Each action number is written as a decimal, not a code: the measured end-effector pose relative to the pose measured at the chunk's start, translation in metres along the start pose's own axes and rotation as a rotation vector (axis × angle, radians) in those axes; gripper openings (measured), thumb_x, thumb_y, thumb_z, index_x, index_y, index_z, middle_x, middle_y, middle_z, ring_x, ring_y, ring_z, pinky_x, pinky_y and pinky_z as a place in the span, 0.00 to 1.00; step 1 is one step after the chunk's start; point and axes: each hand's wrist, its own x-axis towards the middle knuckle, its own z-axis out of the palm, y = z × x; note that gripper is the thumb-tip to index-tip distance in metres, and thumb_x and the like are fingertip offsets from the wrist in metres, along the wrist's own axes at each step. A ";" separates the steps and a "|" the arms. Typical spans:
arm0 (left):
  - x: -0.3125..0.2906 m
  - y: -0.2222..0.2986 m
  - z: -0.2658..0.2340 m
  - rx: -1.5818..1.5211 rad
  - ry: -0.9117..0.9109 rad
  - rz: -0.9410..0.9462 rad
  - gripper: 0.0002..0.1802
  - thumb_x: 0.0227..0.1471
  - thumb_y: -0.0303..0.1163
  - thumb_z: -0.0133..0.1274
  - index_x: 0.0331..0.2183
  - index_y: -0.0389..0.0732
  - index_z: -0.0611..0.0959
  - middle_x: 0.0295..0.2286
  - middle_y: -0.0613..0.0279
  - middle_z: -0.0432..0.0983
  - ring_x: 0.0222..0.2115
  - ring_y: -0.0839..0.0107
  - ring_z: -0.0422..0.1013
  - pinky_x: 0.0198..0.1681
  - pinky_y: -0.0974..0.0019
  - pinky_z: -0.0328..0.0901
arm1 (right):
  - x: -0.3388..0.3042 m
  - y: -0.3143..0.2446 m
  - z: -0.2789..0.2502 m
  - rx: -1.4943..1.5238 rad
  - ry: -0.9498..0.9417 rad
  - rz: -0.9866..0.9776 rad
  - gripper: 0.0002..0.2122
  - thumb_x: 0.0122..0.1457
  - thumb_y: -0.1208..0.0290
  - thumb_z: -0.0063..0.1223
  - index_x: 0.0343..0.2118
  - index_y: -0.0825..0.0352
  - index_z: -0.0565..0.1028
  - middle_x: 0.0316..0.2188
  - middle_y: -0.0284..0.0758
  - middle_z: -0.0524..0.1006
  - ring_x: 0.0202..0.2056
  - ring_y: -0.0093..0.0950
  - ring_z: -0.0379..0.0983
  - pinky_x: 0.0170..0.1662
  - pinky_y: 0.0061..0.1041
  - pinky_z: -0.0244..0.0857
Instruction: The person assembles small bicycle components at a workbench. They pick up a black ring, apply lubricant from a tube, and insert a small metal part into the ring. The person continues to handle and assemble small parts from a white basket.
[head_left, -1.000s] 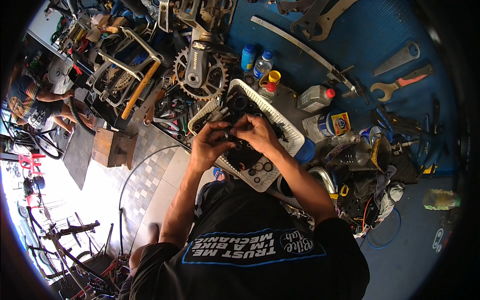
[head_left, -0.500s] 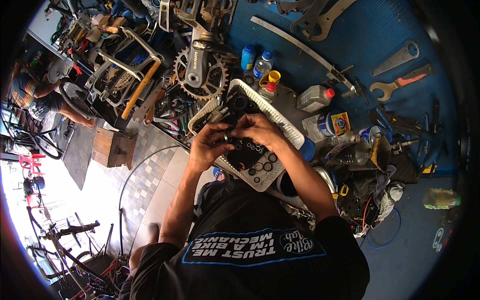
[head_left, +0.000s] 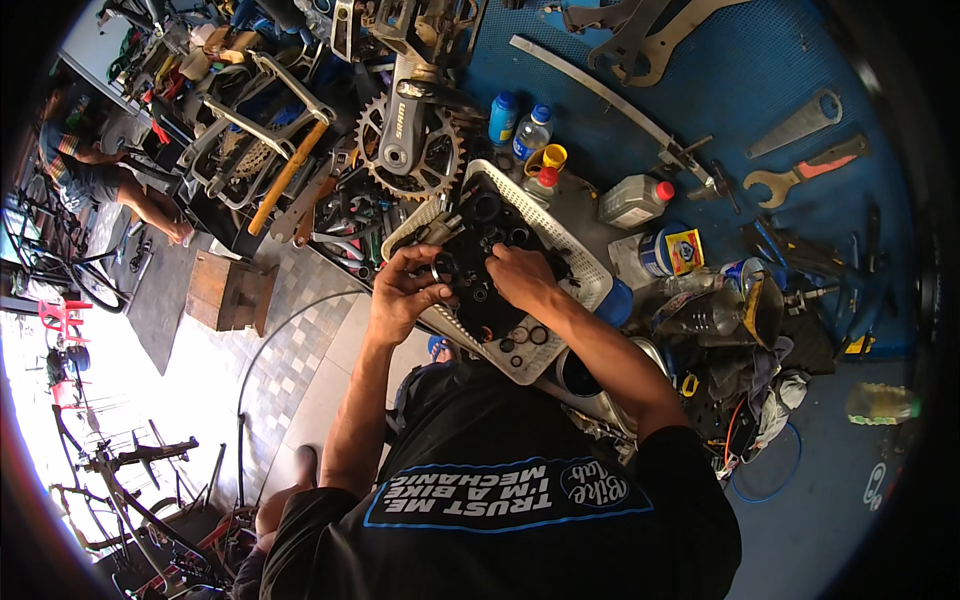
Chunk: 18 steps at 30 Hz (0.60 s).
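My left hand pinches a shiny metal ring between thumb and fingers, over the left side of a cream plastic basket. Inside the basket lie a black cloth-like lining and many small dark parts. My right hand is down in the basket, apart from the left, its fingers curled together among those parts. Whatever its fingertips hold, if anything, is hidden. Several loose rings and seals, among them a black ring, lie at the basket's near end. A round black part sits toward its far end.
Beyond the basket stands a crankset with a toothed chainring. Bottles, including a grey one with a red cap, stand to the right. Wrenches hang on the blue board. A wooden stool and another person are at left.
My right hand has left the ring and moved down into the basket's parts. The ring stays in my left hand and is now tilted to show its opening.
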 end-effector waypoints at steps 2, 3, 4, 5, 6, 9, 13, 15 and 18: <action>0.000 -0.001 -0.001 0.000 -0.006 0.041 0.29 0.51 0.12 0.64 0.54 0.34 0.75 0.48 0.54 0.72 0.43 0.64 0.79 0.42 0.61 0.82 | 0.004 0.000 0.001 -0.001 -0.014 0.002 0.06 0.55 0.73 0.60 0.32 0.70 0.78 0.36 0.39 0.78 0.38 0.40 0.80 0.41 0.39 0.77; -0.001 -0.002 -0.003 0.000 -0.011 0.046 0.29 0.51 0.12 0.64 0.54 0.34 0.75 0.48 0.54 0.72 0.43 0.65 0.79 0.42 0.60 0.82 | 0.003 0.000 0.001 0.031 -0.019 0.030 0.06 0.55 0.72 0.60 0.32 0.69 0.78 0.36 0.40 0.78 0.38 0.40 0.80 0.41 0.38 0.76; -0.001 -0.003 -0.004 0.001 -0.014 0.053 0.28 0.51 0.13 0.64 0.54 0.34 0.76 0.48 0.55 0.73 0.43 0.65 0.79 0.42 0.60 0.82 | 0.002 -0.004 -0.005 0.063 -0.023 0.054 0.06 0.55 0.72 0.60 0.32 0.69 0.78 0.36 0.40 0.78 0.38 0.40 0.80 0.40 0.38 0.76; -0.001 -0.003 -0.005 0.002 -0.017 0.060 0.28 0.51 0.13 0.64 0.53 0.35 0.76 0.47 0.55 0.74 0.43 0.65 0.79 0.42 0.60 0.82 | 0.002 -0.007 -0.012 0.095 -0.027 0.079 0.06 0.55 0.72 0.60 0.32 0.69 0.78 0.36 0.40 0.78 0.38 0.40 0.80 0.39 0.38 0.76; -0.001 -0.003 -0.007 -0.007 -0.019 0.058 0.28 0.51 0.13 0.64 0.53 0.35 0.76 0.47 0.55 0.74 0.43 0.65 0.79 0.42 0.60 0.82 | 0.003 -0.009 -0.019 0.186 0.000 0.101 0.07 0.55 0.72 0.61 0.32 0.69 0.78 0.35 0.39 0.78 0.36 0.38 0.80 0.38 0.36 0.75; -0.001 -0.002 -0.005 -0.021 -0.032 0.041 0.28 0.51 0.12 0.64 0.53 0.35 0.76 0.46 0.55 0.75 0.44 0.66 0.79 0.43 0.60 0.81 | 0.003 -0.013 -0.034 0.538 0.095 0.150 0.08 0.56 0.71 0.63 0.34 0.69 0.79 0.32 0.36 0.77 0.33 0.30 0.78 0.37 0.30 0.72; 0.001 -0.002 -0.002 0.024 -0.041 0.026 0.28 0.50 0.10 0.63 0.53 0.34 0.76 0.47 0.57 0.75 0.46 0.67 0.78 0.46 0.64 0.79 | 0.004 -0.026 -0.057 1.000 0.163 0.136 0.08 0.59 0.70 0.66 0.37 0.68 0.81 0.30 0.29 0.77 0.32 0.19 0.72 0.37 0.23 0.68; 0.002 -0.003 -0.001 0.053 -0.042 0.032 0.28 0.50 0.09 0.62 0.53 0.34 0.76 0.48 0.56 0.74 0.47 0.66 0.77 0.47 0.63 0.79 | 0.003 -0.034 -0.068 1.027 0.167 0.102 0.08 0.59 0.70 0.67 0.36 0.68 0.81 0.31 0.30 0.78 0.32 0.19 0.73 0.37 0.24 0.69; 0.004 -0.004 0.000 0.090 -0.060 0.044 0.28 0.51 0.09 0.62 0.52 0.34 0.75 0.49 0.53 0.74 0.48 0.62 0.77 0.47 0.58 0.80 | 0.001 -0.038 -0.071 0.966 0.193 0.110 0.09 0.58 0.69 0.68 0.36 0.68 0.81 0.31 0.30 0.78 0.33 0.20 0.74 0.37 0.24 0.69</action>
